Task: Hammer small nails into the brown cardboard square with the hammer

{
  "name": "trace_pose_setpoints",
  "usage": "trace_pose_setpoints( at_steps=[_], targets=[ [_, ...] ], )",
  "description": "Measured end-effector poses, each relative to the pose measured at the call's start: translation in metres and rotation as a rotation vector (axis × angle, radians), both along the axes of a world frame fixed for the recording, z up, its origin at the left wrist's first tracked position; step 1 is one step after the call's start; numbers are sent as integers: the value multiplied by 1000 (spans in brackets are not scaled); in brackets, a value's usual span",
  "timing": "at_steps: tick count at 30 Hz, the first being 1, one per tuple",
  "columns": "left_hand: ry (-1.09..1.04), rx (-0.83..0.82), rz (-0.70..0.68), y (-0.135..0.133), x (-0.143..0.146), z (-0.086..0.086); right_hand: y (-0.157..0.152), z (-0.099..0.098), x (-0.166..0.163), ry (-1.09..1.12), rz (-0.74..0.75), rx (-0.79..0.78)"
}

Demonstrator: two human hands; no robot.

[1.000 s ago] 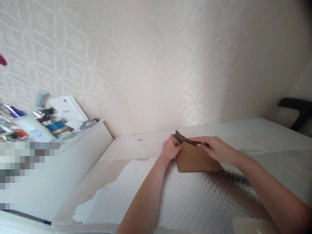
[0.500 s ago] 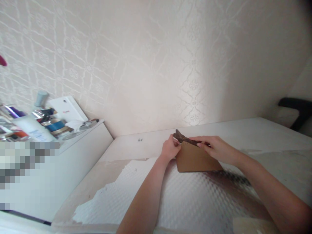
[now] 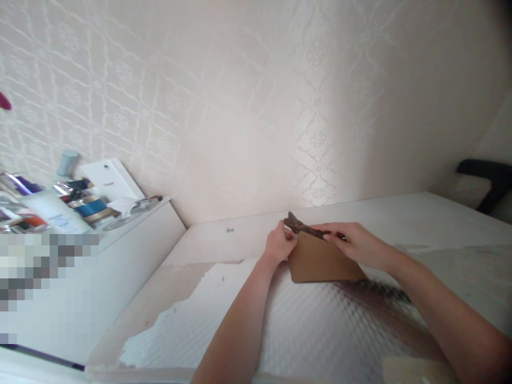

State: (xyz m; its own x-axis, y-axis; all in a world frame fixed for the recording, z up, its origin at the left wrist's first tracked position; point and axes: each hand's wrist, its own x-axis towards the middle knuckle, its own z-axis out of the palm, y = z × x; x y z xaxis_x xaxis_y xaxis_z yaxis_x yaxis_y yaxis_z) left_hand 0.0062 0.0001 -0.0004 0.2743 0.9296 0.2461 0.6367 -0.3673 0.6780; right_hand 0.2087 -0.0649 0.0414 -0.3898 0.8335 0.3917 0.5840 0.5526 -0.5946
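A brown cardboard piece (image 3: pixel 320 262) stands tilted on a white table (image 3: pixel 404 213), resting on a sheet of bubble wrap (image 3: pixel 304 325). Along its top edge lies a thin dark brown strip (image 3: pixel 306 229). My left hand (image 3: pixel 279 245) pinches the strip and the cardboard's upper left corner with closed fingers. My right hand (image 3: pixel 356 244) lies over the strip's right part and the cardboard's top edge, fingers pressed down on them.
A patterned cream wall (image 3: pixel 248 106) rises right behind the table. At the left a white cabinet (image 3: pixel 120 256) carries bottles, jars and a white box (image 3: pixel 110 178). A dark chair arm (image 3: pixel 490 181) shows at the far right. A small screw (image 3: pixel 229 230) lies near the wall.
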Motion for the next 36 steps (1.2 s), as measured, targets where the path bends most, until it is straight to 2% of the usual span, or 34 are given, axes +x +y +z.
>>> trace_pose_setpoints(
  at_steps=[21, 26, 32, 36],
  targets=[
    [10, 2, 6, -1, -1, 1, 0, 1, -1, 72, -6, -80],
    [-45, -59, -32, 1, -2, 0, 1, 2, 1, 154, -53, -161],
    [-110, -123, -47, 2, -3, 1, 4, -2, 4, 246, -36, -318],
    [-151, -164, -53, 2, -4, 2, 4, -2, 7, 265, -16, -358]
  ],
)
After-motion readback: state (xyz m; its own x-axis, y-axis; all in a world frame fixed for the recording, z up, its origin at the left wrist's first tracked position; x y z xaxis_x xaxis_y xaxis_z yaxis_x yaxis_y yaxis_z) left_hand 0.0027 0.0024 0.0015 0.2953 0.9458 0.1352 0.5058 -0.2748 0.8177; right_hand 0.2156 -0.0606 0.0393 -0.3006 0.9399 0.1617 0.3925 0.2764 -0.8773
